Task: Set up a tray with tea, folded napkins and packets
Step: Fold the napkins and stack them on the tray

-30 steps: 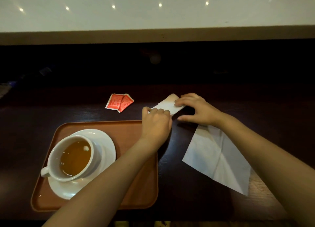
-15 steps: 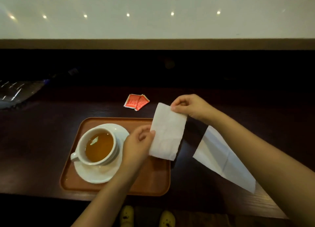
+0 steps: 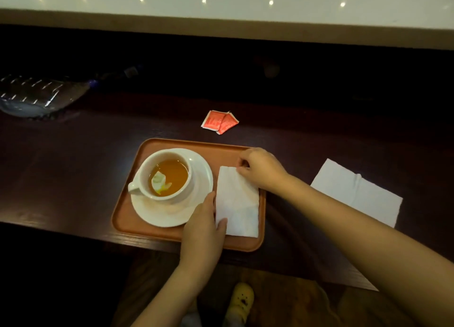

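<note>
The folded napkin, held up half a second ago, now lies along the tray's right edge; right hand fingers pinch its far corner, left hand fingers press flat on its near-left edge.

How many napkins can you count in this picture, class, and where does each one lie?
2. One folded napkin lies on the tray, right of the saucer, under both hands. One unfolded napkin lies on the table, right of the tray.

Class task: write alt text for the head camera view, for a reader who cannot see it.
Two hands, left hand and right hand, lay a folded napkin on an orange tray beside a cup of tea. Red packets and another napkin lie off the tray.
</note>
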`<state>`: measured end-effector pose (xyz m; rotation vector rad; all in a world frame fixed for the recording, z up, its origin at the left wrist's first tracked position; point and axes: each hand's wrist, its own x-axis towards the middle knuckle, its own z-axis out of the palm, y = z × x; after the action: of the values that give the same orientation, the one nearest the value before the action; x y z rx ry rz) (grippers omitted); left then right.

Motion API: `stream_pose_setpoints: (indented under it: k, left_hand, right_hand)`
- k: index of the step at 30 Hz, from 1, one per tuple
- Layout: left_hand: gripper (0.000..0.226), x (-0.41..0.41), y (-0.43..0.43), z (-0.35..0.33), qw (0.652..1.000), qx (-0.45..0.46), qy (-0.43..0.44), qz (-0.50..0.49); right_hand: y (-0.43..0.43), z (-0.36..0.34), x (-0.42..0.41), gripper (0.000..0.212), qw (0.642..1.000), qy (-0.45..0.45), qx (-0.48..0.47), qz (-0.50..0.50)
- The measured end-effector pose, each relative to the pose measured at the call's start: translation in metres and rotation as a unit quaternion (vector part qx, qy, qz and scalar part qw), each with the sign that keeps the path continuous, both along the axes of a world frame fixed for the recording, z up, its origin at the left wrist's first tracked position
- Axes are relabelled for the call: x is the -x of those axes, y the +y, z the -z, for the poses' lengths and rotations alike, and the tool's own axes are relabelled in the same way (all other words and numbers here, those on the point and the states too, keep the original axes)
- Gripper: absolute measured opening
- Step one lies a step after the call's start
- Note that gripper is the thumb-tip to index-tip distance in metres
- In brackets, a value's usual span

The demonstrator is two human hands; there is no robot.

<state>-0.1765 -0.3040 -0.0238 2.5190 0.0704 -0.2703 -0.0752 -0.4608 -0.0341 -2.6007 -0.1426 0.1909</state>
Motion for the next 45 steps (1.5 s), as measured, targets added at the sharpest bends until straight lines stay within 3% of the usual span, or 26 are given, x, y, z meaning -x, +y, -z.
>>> stream_pose_setpoints:
  k: [5, 10, 13, 16, 19, 22, 25, 28, 31, 33, 36, 39, 42, 45]
  left_hand:
    - [0.046, 0.007, 0.001, -0.010, 0.994, -0.071, -0.070, 0.051]
    - [0.037, 0.002, -0.037, -0.027, 0.974, -0.049, -0.154, 0.160]
    - [0.037, 0.003, -0.083, -0.023, 0.948, 0.007, -0.193, 0.254]
    - [0.046, 0.014, -0.136, -0.009, 0.923, 0.029, -0.171, 0.344]
    - [0.060, 0.027, -0.180, 0.011, 0.897, 0.008, -0.140, 0.420]
    - [0.070, 0.036, -0.206, 0.031, 0.871, -0.032, -0.132, 0.472]
    - [0.069, 0.043, -0.215, 0.043, 0.861, -0.057, -0.151, 0.483]
    - [0.052, 0.044, -0.216, 0.045, 0.866, -0.030, -0.180, 0.465]
    - [0.028, 0.040, -0.216, 0.045, 0.883, 0.043, -0.210, 0.418]
    - [0.021, 0.037, -0.214, 0.042, 0.902, 0.103, -0.182, 0.377]
    - [0.020, 0.028, -0.207, 0.038, 0.918, 0.165, -0.128, 0.336]
    - [0.019, 0.020, -0.202, 0.036, 0.904, 0.159, -0.113, 0.380]
    - [0.030, 0.019, -0.197, 0.040, 0.890, 0.123, -0.115, 0.424]
    - [0.043, 0.020, -0.193, 0.042, 0.885, 0.118, -0.124, 0.433]
  right_hand:
    - [-0.013, -0.001, 0.008, 0.020, 1.000, -0.018, -0.022, -0.012]
    - [-0.075, -0.022, 0.047, 0.028, 0.993, -0.065, -0.081, 0.056]
    - [-0.133, -0.030, 0.087, 0.027, 0.994, -0.051, -0.029, 0.088]
    - [-0.184, -0.030, 0.124, 0.032, 0.994, 0.011, 0.059, 0.088]
    - [-0.212, -0.025, 0.155, 0.046, 0.990, 0.068, 0.097, 0.075]
    - [-0.225, -0.011, 0.178, 0.048, 0.990, 0.076, 0.099, 0.063]
    - [-0.227, 0.002, 0.184, 0.035, 0.992, 0.011, 0.090, 0.083]
    - [-0.227, 0.007, 0.182, 0.020, 0.989, -0.054, 0.104, 0.093]
    - [-0.226, 0.003, 0.178, 0.014, 0.990, -0.076, 0.080, 0.091]
    - [-0.227, -0.003, 0.176, 0.018, 0.993, -0.067, 0.040, 0.093]
    - [-0.232, -0.013, 0.173, 0.037, 0.997, -0.017, -0.003, 0.074]
    - [-0.236, -0.014, 0.169, 0.047, 0.997, 0.061, 0.033, 0.024]
    - [-0.236, -0.009, 0.166, 0.039, 0.995, 0.071, 0.061, 0.021]
    - [-0.233, -0.006, 0.164, 0.019, 0.997, 0.008, 0.068, 0.044]
